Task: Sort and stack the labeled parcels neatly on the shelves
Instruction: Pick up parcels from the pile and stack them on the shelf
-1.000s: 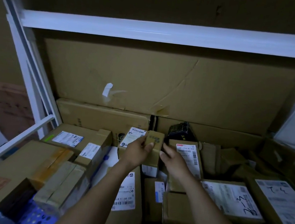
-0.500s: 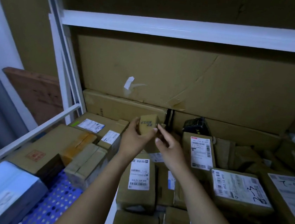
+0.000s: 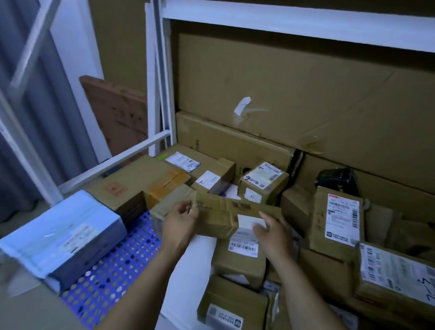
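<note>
A long brown cardboard parcel (image 3: 221,215) with a barcode and a white label lies crosswise between my hands, just above the pile. My left hand (image 3: 181,221) grips its left end. My right hand (image 3: 273,232) holds its right end, fingers over the white label. Behind it stands a small labeled box (image 3: 263,182). Several more labeled parcels crowd the shelf floor, among them a tall box (image 3: 339,219) and a flat one (image 3: 401,280) at the right.
A white shelf beam (image 3: 322,22) runs overhead and white uprights (image 3: 160,82) stand at the left. Large flat cardboard (image 3: 326,101) lines the back. A blue-wrapped parcel (image 3: 64,237) and a blue perforated mat (image 3: 118,262) lie at lower left. A black packet (image 3: 338,178) sits at the back.
The small box held up before is no longer in my hands. Both hands dropped lower and now hold a longer parcel. The view swung left, showing more of the rack frame.
</note>
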